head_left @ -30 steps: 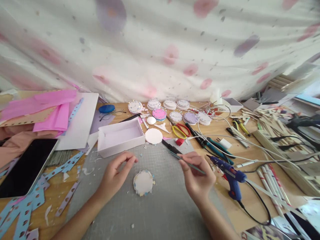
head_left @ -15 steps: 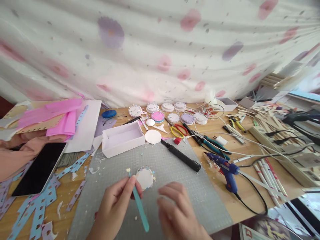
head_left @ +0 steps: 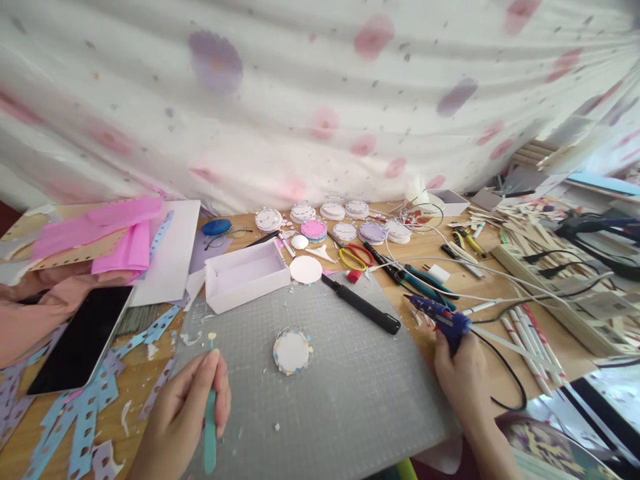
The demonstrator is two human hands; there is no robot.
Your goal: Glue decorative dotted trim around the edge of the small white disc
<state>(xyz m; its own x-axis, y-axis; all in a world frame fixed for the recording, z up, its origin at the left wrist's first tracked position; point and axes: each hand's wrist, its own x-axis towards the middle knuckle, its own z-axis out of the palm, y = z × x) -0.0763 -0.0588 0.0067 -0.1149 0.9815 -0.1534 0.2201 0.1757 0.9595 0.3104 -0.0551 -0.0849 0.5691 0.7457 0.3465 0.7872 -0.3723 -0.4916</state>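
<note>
Pinched between the fingers of my left hand [head_left: 193, 400] is a flat teal stick [head_left: 210, 440], with a small cream heart-shaped piece [head_left: 212, 336] at its upper end. My right hand [head_left: 463, 373] is wrapped round the handle of a blue glue gun [head_left: 440, 315], whose nozzle points to the left. Between the hands, a round paper disc with a scalloped, dotted edge [head_left: 293, 352] lies on the grey cutting mat [head_left: 350, 393]. A black pen-shaped tool [head_left: 367, 309] rests further back on the mat.
An open white box [head_left: 247, 280] stands behind the mat, with several decorated discs [head_left: 313, 231] in rows beyond it. Scissors [head_left: 354, 259], pliers [head_left: 425, 283] and a power strip [head_left: 540, 300] with cords lie rightward. Left are a phone [head_left: 80, 340] and paper strips [head_left: 83, 413].
My right hand has moved from over the mat to the right and taken hold of the glue gun. My left hand has shifted left with the teal stick, uncovering the disc.
</note>
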